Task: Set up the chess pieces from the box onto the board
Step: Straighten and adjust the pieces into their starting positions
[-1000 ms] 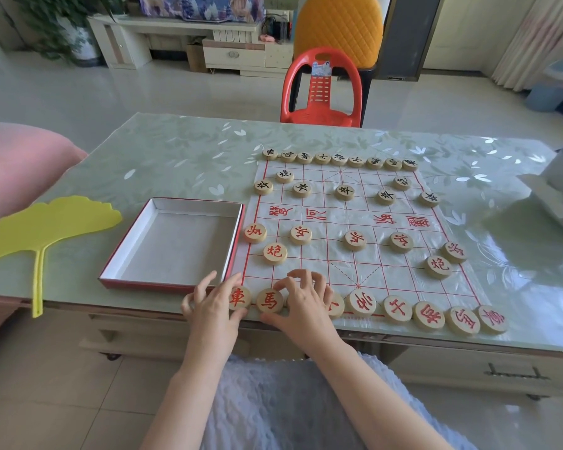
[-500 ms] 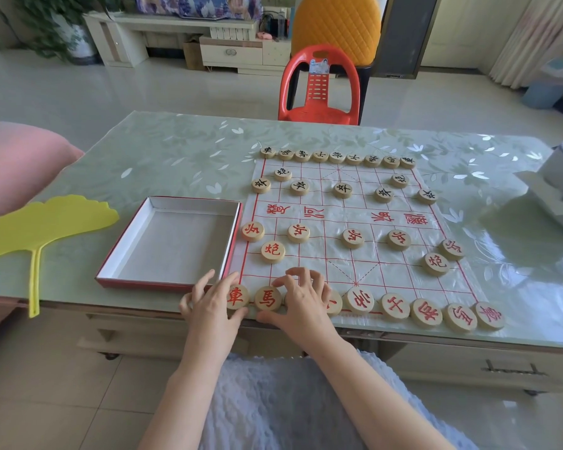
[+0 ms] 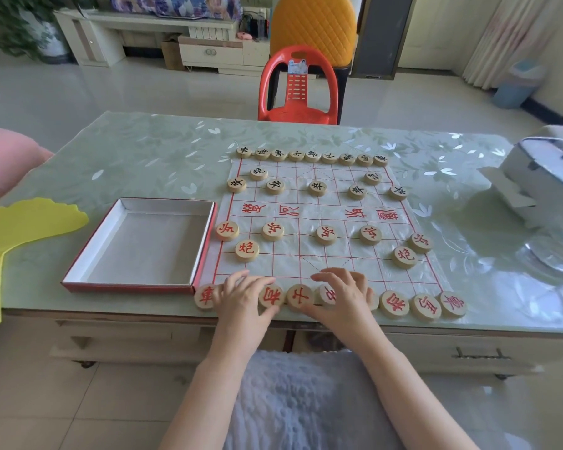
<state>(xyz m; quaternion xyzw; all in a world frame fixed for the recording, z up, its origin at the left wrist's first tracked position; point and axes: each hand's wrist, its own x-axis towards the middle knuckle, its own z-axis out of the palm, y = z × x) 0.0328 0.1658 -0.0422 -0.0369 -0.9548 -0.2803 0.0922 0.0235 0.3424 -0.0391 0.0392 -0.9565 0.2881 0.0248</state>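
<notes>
The box [image 3: 166,203] lies empty beside the board [image 3: 306,259] on the counter [image 3: 143,157], so the left grip [image 3: 241,297] and right grip [image 3: 343,295], both loosely spread and holding nothing, rest on the near row of red pieces [image 3: 394,304], seemingly to nudge them into line.

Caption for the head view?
Left hand and right hand rest on the near row of pieces; empty box beside the board.
</notes>
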